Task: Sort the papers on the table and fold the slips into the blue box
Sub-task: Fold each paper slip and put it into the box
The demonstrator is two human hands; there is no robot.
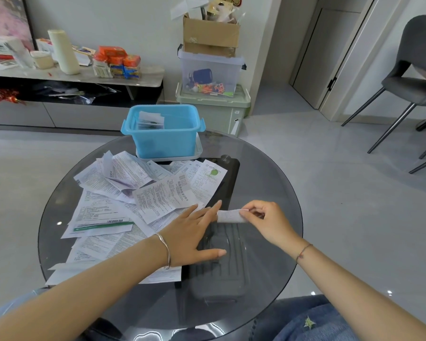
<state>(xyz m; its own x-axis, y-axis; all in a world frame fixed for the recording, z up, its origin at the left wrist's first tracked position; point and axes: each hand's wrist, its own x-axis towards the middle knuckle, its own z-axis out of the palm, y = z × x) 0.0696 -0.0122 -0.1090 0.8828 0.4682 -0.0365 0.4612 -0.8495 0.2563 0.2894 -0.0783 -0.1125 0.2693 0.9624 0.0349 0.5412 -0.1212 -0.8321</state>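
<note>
Grey floor tiles (342,193) surround the round glass table (268,173). At its far edge stands the blue box (165,141) on a pale tray (199,151), open, with a few folded slips (150,120) already lying inside near its left wall. Between the box and the person spreads a loose heap of papers (133,198), overlapping and unsorted, filling the left half of the table. Just right of that heap, one small slip (229,216) is held low over the glass, its long axis running left to right across the person's front. The right hand (268,222) has its grip clamped on the slip's right end, thumb and fingers pinching it. The left hand (194,232) has its grip apart: palm down, fingers straight and spread, fingertips (219,203) reaching the slip's left end; whether they press it or only touch it is too fine to tell. From the pinch the box lies forward and to the left, beyond the heap, well apart from the slip. The slip seems to need a fold across its short axis, left end brought toward right, before it travels. Since the right hand alone holds it, that hand would probably carry it diagonally over the papers, though the left hand lies slightly nearer the box.
</note>
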